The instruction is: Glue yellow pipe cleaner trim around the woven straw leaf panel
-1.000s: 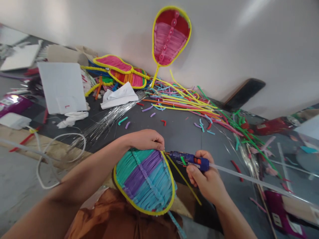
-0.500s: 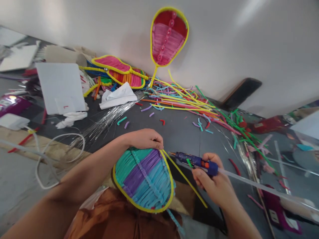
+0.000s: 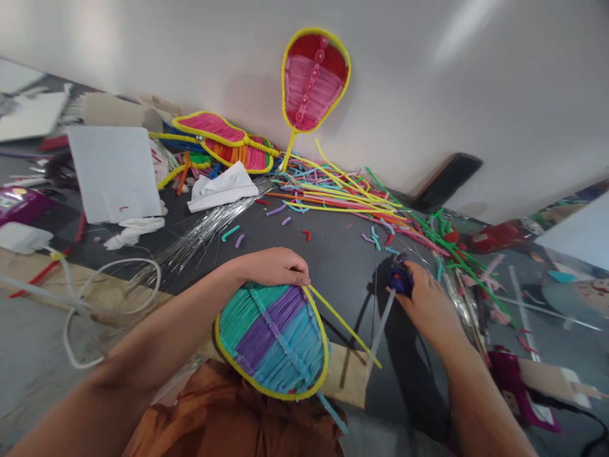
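Note:
My left hand [image 3: 280, 266] pinches the top edge of a rounded pipe-cleaner panel [image 3: 273, 339], which rests near my lap. Green, purple and blue rows fill the panel inside a yellow border. From the pinched corner a loose yellow pipe cleaner [image 3: 343, 325] slants down to the right. My right hand [image 3: 435, 311] grips a dark blue glue gun [image 3: 402, 277] over the table, with fingers partly hidden. A long translucent glue stick [image 3: 382, 327] trails from the gun toward me. The gun is blurred and its nozzle is hard to make out.
Against the wall stands a pink and red yellow-rimmed panel [image 3: 314, 82]. A pile of pipe cleaners [image 3: 352, 197] lies along the back, near a black phone-like slab [image 3: 450, 181]. Silver wires [image 3: 209, 222], crumpled white paper [image 3: 223, 187] and a white cable [image 3: 114, 260] are at left.
My right hand has swung the glue gun up and away from the panel, turning it so the glue stick now points toward me. My left hand keeps its pinch on the panel.

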`<state>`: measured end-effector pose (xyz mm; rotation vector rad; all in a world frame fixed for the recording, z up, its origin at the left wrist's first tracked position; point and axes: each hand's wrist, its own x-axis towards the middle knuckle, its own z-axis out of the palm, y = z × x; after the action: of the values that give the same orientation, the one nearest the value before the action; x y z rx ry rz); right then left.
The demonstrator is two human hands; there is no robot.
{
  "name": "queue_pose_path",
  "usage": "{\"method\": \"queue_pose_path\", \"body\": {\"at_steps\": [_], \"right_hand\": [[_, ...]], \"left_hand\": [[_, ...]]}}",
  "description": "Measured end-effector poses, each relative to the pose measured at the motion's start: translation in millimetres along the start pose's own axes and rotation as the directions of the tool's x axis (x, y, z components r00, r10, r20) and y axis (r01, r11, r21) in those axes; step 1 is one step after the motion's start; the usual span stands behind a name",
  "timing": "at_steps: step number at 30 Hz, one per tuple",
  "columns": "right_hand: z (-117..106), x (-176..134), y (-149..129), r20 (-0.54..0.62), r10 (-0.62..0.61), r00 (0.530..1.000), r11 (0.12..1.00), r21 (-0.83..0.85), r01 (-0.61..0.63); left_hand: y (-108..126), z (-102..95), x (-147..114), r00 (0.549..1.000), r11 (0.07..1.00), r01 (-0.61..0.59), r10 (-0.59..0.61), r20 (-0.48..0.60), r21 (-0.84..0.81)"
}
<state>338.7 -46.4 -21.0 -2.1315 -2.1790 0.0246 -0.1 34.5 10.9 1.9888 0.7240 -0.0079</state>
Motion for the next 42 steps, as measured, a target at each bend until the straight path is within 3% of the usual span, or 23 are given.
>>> {"method": "queue_pose_path", "body": {"at_steps": [2, 4, 7, 10, 14, 16, 21, 23, 34, 39, 42], "right_hand": [[-3, 5, 5, 0.011, 0.018, 1.000, 0.999, -0.035, -0.018], [-13, 6, -5, -0.050, -0.031, 0.998, 0.999, -0.038, 0.029], [-30, -2, -52, -0.188, -0.123, 0.974, 0.973, 0.172, 0.156], [-30, -11, -112, -0.019, -0.221, 0.975, 0.848, 0.490, 0.201], [-11, -16, -158, 0.162, -0.264, 0.951, 0.770, 0.628, 0.107], [-4, -17, -160, 0.183, -0.232, 0.955, 0.745, 0.665, 0.054], [0, -19, -151, 0.172, -0.191, 0.966, 0.716, 0.698, 0.017], [-1, -20, -151, 0.178, -0.196, 0.964, 0.716, 0.698, 0.017], [5, -20, -149, 0.162, -0.209, 0.964, 0.741, 0.669, 0.048], [2, -19, -146, 0.167, -0.132, 0.977, 0.745, 0.666, -0.013], [0, -18, -145, 0.163, -0.085, 0.983, 0.745, 0.666, -0.046]], "left_hand": [[0, 0.2, -1, 1.000, 1.000, 0.001, -0.001, -0.009, -0.002], [0, 0.6, -1, 1.000, 1.000, -0.011, 0.011, -0.023, -0.002], [1, 1.4, -2, 0.999, 1.000, -0.030, 0.030, -0.038, 0.010], [3, 1.8, -2, 0.999, 0.999, -0.028, 0.030, -0.039, 0.032], [2, 0.1, -5, 0.999, 0.999, -0.006, 0.008, -0.045, 0.037], [0, -2.7, -8, 0.997, 1.000, 0.017, -0.019, -0.076, -0.023], [-10, -13.9, -17, 0.973, 0.917, 0.074, -0.153, -0.173, -0.392], [-11, -17.8, -21, 0.965, 0.896, 0.091, -0.187, -0.183, -0.434], [-8, -24.8, -28, 0.972, 0.945, 0.178, -0.212, -0.098, -0.276], [2, -25.7, -39, 0.987, 0.987, 0.160, -0.160, -0.019, -0.008], [9, -16.3, -48, 0.978, 0.976, 0.198, -0.190, -0.089, 0.094]]}}
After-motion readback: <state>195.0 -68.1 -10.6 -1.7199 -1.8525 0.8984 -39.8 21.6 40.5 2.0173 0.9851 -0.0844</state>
